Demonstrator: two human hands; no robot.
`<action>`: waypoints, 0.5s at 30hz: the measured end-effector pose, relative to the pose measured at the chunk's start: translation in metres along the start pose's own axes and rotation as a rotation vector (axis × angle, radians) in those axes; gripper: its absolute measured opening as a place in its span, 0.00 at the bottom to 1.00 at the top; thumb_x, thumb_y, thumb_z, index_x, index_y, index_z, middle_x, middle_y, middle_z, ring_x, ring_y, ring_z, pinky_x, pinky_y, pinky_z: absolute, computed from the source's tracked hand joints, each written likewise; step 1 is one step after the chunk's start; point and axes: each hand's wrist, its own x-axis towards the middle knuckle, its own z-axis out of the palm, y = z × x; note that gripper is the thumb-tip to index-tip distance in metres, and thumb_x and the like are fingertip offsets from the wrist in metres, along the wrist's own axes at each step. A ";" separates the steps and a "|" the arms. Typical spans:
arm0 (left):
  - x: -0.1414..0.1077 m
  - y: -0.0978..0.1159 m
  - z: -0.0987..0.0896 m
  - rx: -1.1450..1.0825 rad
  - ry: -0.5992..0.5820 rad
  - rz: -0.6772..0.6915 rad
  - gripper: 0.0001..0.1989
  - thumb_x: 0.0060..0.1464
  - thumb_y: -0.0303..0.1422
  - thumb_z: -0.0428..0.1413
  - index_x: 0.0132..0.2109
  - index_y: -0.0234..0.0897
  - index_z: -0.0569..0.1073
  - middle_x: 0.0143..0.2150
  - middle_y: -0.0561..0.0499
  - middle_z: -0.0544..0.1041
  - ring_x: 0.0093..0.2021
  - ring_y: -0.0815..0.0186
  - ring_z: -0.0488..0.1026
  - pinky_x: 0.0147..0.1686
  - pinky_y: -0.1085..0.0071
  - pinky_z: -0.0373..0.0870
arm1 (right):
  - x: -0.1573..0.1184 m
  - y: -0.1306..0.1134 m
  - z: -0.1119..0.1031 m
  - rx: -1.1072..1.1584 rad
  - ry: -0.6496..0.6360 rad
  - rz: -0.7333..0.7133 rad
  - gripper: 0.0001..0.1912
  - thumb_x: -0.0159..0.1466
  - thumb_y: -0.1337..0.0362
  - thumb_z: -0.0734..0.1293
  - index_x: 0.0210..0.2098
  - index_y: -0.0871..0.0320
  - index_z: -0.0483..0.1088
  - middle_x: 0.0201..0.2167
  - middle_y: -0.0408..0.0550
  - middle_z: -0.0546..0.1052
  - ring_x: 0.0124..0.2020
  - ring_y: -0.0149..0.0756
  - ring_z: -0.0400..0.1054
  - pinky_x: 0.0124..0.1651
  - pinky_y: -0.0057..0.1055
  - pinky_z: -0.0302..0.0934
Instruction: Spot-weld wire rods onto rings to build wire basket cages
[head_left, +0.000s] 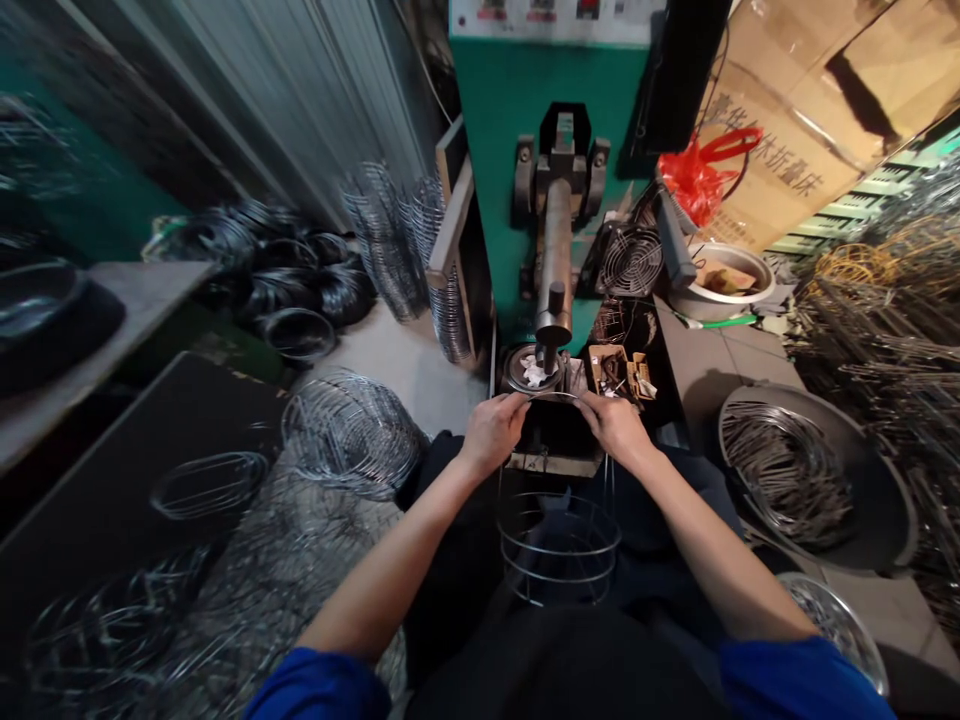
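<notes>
Both my hands grip a round wire frame (559, 549), a basket-like piece with several metal rings that hangs down over my lap. My left hand (495, 432) pinches the upper ring on its left side. On the right side my right hand (616, 428) is closed on the same ring. Between the hands the ring's far edge arches just below the tip of a metal electrode arm (555, 270) on a green machine (487, 130). Whether ring and tip touch, I cannot tell.
Wire rings lie in a heap (352, 430) to the left, with tall wire stacks (386, 240) behind. A dark basin (870, 500) of short wire pieces stands at right, near a white bowl (761, 285). Small cardboard boxes (611, 370) sit under the machine.
</notes>
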 end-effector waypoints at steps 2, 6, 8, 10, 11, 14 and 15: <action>0.004 -0.002 -0.006 -0.012 0.006 0.001 0.12 0.65 0.31 0.52 0.49 0.38 0.80 0.41 0.43 0.82 0.39 0.59 0.79 0.44 0.67 0.71 | 0.007 -0.007 -0.005 -0.051 -0.015 -0.014 0.18 0.73 0.55 0.59 0.53 0.51 0.76 0.37 0.52 0.83 0.34 0.44 0.77 0.35 0.31 0.61; 0.011 -0.004 -0.014 -0.037 0.008 -0.004 0.13 0.65 0.31 0.52 0.51 0.38 0.80 0.41 0.43 0.83 0.38 0.60 0.79 0.43 0.68 0.72 | 0.020 -0.016 -0.016 -0.062 -0.033 -0.064 0.18 0.73 0.56 0.57 0.49 0.53 0.77 0.33 0.51 0.81 0.32 0.42 0.75 0.34 0.30 0.58; 0.014 -0.004 -0.017 -0.059 0.019 -0.017 0.13 0.64 0.31 0.53 0.50 0.38 0.80 0.40 0.44 0.83 0.36 0.61 0.79 0.41 0.69 0.71 | 0.024 -0.019 -0.021 -0.043 -0.040 -0.087 0.17 0.73 0.57 0.57 0.49 0.54 0.77 0.33 0.51 0.81 0.32 0.42 0.75 0.35 0.31 0.58; 0.016 -0.003 -0.020 -0.080 0.030 -0.024 0.13 0.64 0.31 0.53 0.49 0.38 0.81 0.38 0.44 0.83 0.35 0.61 0.78 0.39 0.69 0.71 | 0.028 -0.021 -0.026 -0.039 -0.044 -0.097 0.17 0.72 0.58 0.58 0.48 0.53 0.77 0.32 0.51 0.81 0.31 0.42 0.74 0.35 0.31 0.57; 0.017 -0.003 -0.020 -0.087 0.035 -0.023 0.13 0.64 0.31 0.53 0.49 0.38 0.81 0.38 0.44 0.83 0.34 0.61 0.78 0.38 0.70 0.71 | 0.029 -0.022 -0.029 -0.046 -0.047 -0.099 0.17 0.72 0.58 0.58 0.48 0.53 0.77 0.31 0.50 0.81 0.31 0.42 0.74 0.35 0.31 0.57; 0.020 -0.002 -0.022 -0.096 0.041 -0.023 0.13 0.64 0.31 0.53 0.49 0.38 0.81 0.38 0.44 0.83 0.33 0.62 0.78 0.38 0.70 0.70 | 0.033 -0.024 -0.034 -0.072 -0.057 -0.099 0.16 0.72 0.59 0.58 0.48 0.53 0.77 0.33 0.50 0.81 0.31 0.42 0.74 0.34 0.31 0.56; 0.020 -0.002 -0.022 -0.100 0.041 -0.026 0.13 0.64 0.30 0.53 0.49 0.37 0.81 0.37 0.44 0.83 0.33 0.62 0.78 0.37 0.71 0.69 | 0.035 -0.025 -0.035 -0.074 -0.062 -0.101 0.16 0.72 0.59 0.58 0.48 0.53 0.77 0.33 0.50 0.81 0.31 0.42 0.74 0.34 0.31 0.55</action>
